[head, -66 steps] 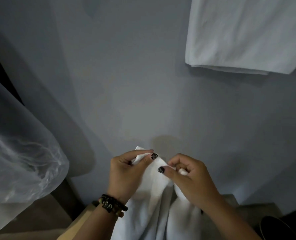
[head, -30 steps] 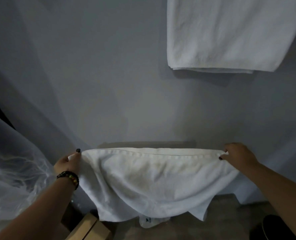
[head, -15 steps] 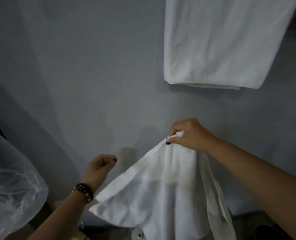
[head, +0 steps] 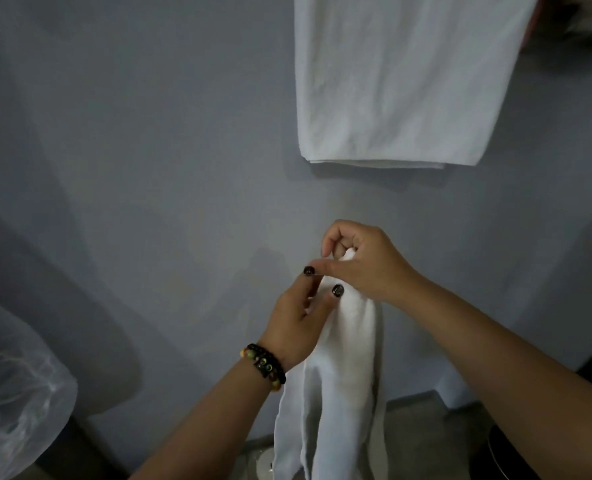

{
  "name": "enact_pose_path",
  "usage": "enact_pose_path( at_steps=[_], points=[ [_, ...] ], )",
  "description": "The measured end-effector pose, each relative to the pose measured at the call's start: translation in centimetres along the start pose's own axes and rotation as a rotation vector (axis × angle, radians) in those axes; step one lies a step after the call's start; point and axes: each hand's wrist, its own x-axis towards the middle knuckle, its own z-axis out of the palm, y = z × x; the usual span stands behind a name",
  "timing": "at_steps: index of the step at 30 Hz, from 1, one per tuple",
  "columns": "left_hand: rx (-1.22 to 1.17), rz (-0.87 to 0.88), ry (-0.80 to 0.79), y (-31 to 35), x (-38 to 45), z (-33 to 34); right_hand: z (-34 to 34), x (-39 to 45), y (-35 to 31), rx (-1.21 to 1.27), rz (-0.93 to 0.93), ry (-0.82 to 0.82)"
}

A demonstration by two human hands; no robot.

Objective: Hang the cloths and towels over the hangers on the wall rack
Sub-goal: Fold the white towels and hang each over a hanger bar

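The right hand (head: 360, 261) holds a white towel (head: 343, 382) by its top end, low in front of a grey wall (head: 149, 133). Its grip is pressed together on the cloth: the thumb and curled fingers pinch the bunched upper edge, and a small fold of white shows inside the fist. The whole towel hangs below that grip, gathered into a narrow, long drape that runs down past the lower edge of the view.

The left hand (head: 298, 317) comes in from below, just beside the right one. Its thumb lies on the front of the towel just under the right hand's grip, and its fingers reach behind the same upper edge, so it pinches the cloth there too. A beaded bracelet (head: 265, 367) sits on the left wrist.

Above and to the right, well apart from both hands, a second white towel (head: 391, 81) hangs flat against the wall, folded double with its bottom edge straight. Whatever it hangs on lies outside the view. A clear plastic bag (head: 13, 386) bulges at the lower left.
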Motion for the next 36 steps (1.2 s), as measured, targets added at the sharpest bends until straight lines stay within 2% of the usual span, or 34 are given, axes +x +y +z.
enact_pose_path(
  at_steps=[7, 12, 14, 17, 22, 27, 31, 36],
  points=[
    [-0.067, -0.069, -0.012, 0.5, -2.0, 2.3, 1.1, -5.4, 1.9, 0.319, 0.171, 0.355],
    [-0.152, -0.162, 0.178, 0.9, -3.1, 1.5, 5.6, -10.9, 3.9, 0.469, 0.330, 0.428],
    [-0.159, -0.182, 0.259, 1.2, -3.6, 0.4, 7.4, -12.4, 4.0, 0.514, 0.362, 0.420],
    [-0.130, -0.197, 0.332, 1.2, -4.9, -1.3, 8.8, -12.9, 4.0, 0.414, 0.309, 0.405],
    [-0.043, -0.178, 0.298, 1.7, -6.7, -3.9, 9.8, -12.2, 3.0, 0.352, 0.219, 0.287],
    [0.096, -0.090, 0.329, 1.7, -7.1, -5.4, 10.4, -11.5, 2.2, 0.292, 0.104, 0.266],
    [0.041, -0.052, 0.340, 2.3, -7.0, -5.3, 10.3, -11.0, 3.0, 0.158, -0.103, 0.174],
    [-0.070, -0.048, 0.356, 2.8, -5.6, -5.1, 10.6, -12.1, 4.9, 0.145, -0.018, 0.063]
  ],
)
